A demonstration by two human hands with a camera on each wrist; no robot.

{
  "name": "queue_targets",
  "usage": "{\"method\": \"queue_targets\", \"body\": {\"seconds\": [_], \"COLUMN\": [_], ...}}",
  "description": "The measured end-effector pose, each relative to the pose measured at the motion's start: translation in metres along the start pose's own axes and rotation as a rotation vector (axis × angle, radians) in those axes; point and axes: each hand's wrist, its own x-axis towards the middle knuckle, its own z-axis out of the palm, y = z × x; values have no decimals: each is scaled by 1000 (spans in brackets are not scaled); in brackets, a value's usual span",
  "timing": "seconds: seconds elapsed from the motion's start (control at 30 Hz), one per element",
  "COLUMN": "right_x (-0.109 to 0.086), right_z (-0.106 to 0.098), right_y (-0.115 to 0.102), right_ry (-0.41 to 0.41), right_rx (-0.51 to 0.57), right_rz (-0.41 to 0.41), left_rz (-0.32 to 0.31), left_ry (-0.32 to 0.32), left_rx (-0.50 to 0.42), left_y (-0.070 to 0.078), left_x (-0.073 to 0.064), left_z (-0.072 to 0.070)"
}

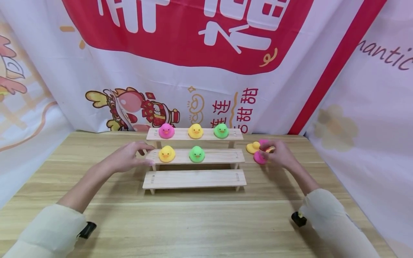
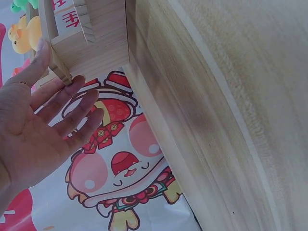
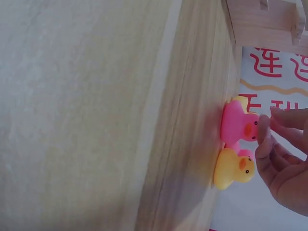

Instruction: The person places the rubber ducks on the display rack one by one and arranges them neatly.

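Tabletop (image 1: 206, 222) stretches before the three-step wooden stand (image 1: 193, 179). The left hand (image 1: 131, 157), thumb spread wide from extended fingers, touches the middle step's (image 1: 221, 156) left end, near a yellow duck (image 1: 166, 154); a green duck (image 1: 196, 154) sits mid-step. By the tabletop's back right corner, the right hand (image 1: 279, 154) bends over a loose yellow duck (image 1: 252, 148) and loose pink duck (image 1: 260, 158), fingertips close together; whether they grip one, I cannot tell. Three more ducks (image 1: 195, 131), pink, yellow and green, line the top step (image 1: 208, 134).
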Motion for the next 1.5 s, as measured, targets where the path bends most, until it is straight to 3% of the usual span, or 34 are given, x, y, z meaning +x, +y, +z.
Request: {"method": "queue_targets", "body": {"seconds": [0.27, 0.63, 0.97, 1.23, 1.5], "right_x": [0, -3, -8, -14, -23], "right_z": [1, 1, -4, -9, -15], "right_y": [7, 4, -19, -40, -65], "right_ry": [-53, -75, -44, 7, -10], "right_rx": [-31, -24, -2, 11, 14], "right_rz": [-49, -47, -74, -195, -205], "left_rz": [-3, -9, -5, 22, 45], "left_ry": [-5, -17, -17, -10, -6], "left_rx": [-13, 13, -6, -8, -15], "left_y": [2, 2, 2, 0, 0], "left_x": [1, 1, 1, 1, 1], "left_z": [0, 2, 1, 0, 0]}}
